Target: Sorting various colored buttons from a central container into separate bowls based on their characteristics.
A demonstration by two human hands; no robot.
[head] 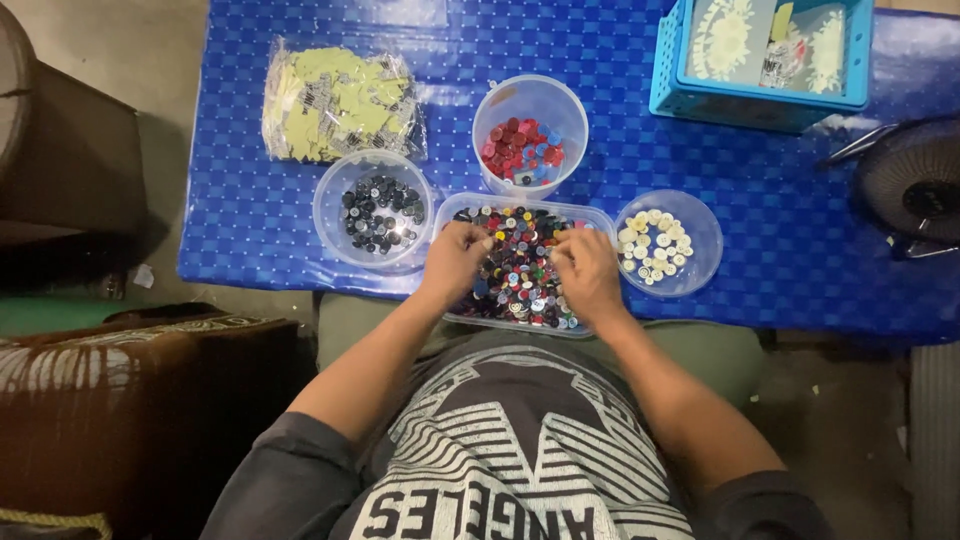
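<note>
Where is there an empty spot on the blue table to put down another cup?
The blue table is bare on the right, between the cream-button bowl, blue basket and fan. Another bare strip lies at the far left, beside the plastic bag. It is crowded in the middle, where both hands dig in the mixed-button tray.

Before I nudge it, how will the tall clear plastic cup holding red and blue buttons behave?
The tall clear plastic cup looks thin-walled and only shallowly filled, so probably light. It stands taller than the low round tubs beside it, so a high push might tip it. On the glossy blue checked tablecloth, a low push would likely slide it.
</note>
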